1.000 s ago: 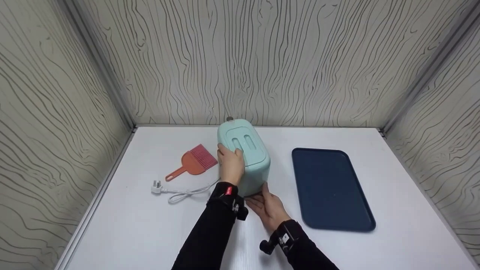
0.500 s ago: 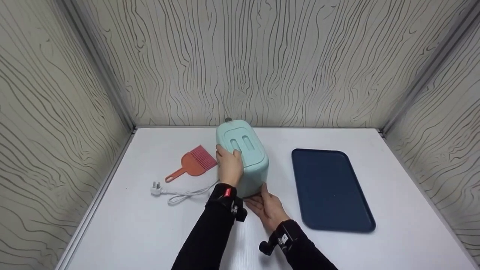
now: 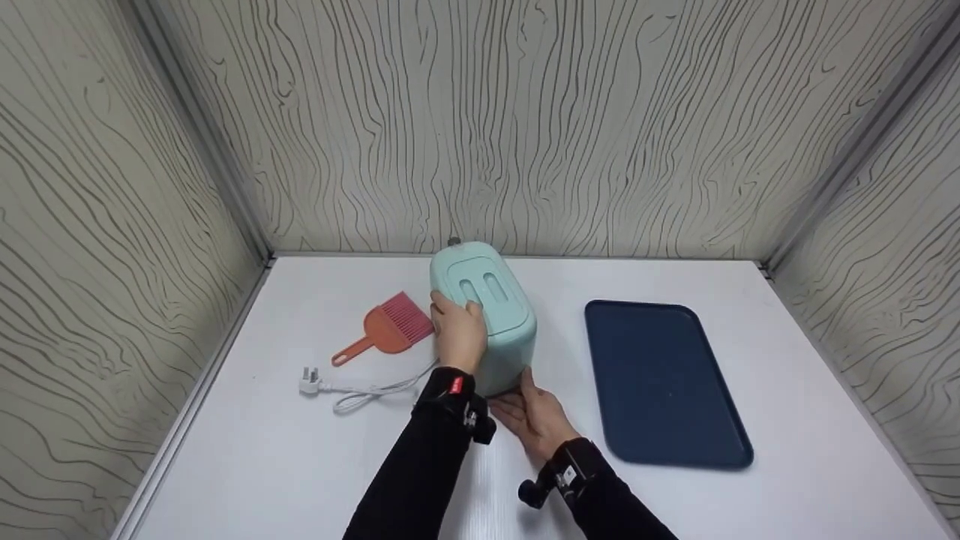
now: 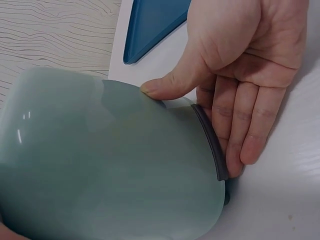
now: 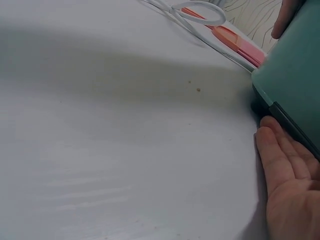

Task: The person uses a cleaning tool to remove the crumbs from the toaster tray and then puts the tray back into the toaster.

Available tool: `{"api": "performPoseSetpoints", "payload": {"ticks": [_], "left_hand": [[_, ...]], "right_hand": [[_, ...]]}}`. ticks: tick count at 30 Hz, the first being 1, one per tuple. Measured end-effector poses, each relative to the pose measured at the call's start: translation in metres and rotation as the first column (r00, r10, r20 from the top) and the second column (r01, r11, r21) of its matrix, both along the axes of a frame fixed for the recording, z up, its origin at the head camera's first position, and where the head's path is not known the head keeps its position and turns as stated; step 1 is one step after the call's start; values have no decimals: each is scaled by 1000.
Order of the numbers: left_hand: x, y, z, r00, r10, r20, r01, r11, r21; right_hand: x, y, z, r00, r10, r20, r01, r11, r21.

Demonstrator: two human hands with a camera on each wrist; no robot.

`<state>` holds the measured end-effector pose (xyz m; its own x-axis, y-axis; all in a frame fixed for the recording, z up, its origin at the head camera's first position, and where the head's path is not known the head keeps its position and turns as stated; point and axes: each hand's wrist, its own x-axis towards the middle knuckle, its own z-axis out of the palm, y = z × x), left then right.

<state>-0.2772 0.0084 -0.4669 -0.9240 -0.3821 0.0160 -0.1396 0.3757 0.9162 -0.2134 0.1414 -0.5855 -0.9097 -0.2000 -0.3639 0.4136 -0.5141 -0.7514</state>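
A mint-green toaster [image 3: 511,360] with a two-slot lid stands in the middle of the white table, one narrow end toward me. My left hand [image 3: 461,330] grips its left side, thumb on top by the lid; the fingers around the far side are mostly hidden. Low at the near end, my right hand [image 3: 540,420] lies palm up. Its thumb presses the toaster's wall in the left wrist view, while the fingers [image 5: 280,155] reach under a dark strip [image 4: 210,142] along the bottom edge. A dark knob [image 3: 454,241] sticks out at the far end.
A navy tray [image 3: 667,382] lies to the right. Left of the toaster are an orange dustpan [image 3: 386,330] with a pink brush [image 3: 407,316], and a white cord [image 3: 367,394] ending in a plug [image 3: 309,381]. Small crumbs [image 5: 198,90] dot the table near my right hand.
The toaster has shifted very slightly left, and my left hand has moved with it. My right hand keeps its place at the bottom edge.
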Motion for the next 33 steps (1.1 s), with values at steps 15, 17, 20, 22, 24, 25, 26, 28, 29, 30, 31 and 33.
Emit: {"api": "performPoseSetpoints", "payload": {"ticks": [15, 17, 20, 22, 24, 25, 26, 28, 29, 30, 31, 33], "left_hand": [[-4, -20, -1, 997, 67, -41, -69, 996, -49], [-5, -21, -1, 997, 64, -40, -66, 997, -47], [-6, -21, -1, 997, 65, -36, -66, 997, -46], [-6, -22, -1, 997, 69, -36, -71, 997, -41], [-7, -23, -1, 996, 75, -39, -77, 996, -37], [-7, -23, -1, 996, 79, -40, -80, 996, -36], [-7, -24, -1, 996, 82, -42, -84, 996, -35], [-8, -25, 0, 995, 88, -49, -90, 995, -37], [-7, -25, 0, 995, 89, -48, -91, 995, -41], [-7, -26, 0, 995, 89, -47, -91, 995, -44], [-7, -26, 1, 995, 88, -50, -90, 995, -50], [-6, -27, 2, 995, 86, -58, -90, 994, -63]], "right_hand": [[-1, -23, 6, 999, -4, 54, -4, 990, 142], [-1, -24, 7, 998, -8, 59, 0, 991, 133], [-1, -24, 8, 998, -6, 58, -1, 992, 128], [-2, -25, 8, 999, -1, 55, -5, 992, 126], [-3, -26, 8, 999, 5, 49, -11, 992, 126], [-3, -26, 7, 999, 9, 46, -15, 992, 124], [-3, -27, 7, 999, 13, 44, -18, 992, 122], [-4, -28, 6, 999, 22, 40, -27, 993, 119], [-4, -29, 5, 999, 27, 38, -31, 993, 118], [-4, -29, 4, 999, 30, 36, -34, 992, 118], [-4, -30, 4, 999, 29, 35, -33, 993, 115], [-4, -32, 5, 999, 27, 32, -31, 993, 111]]}}
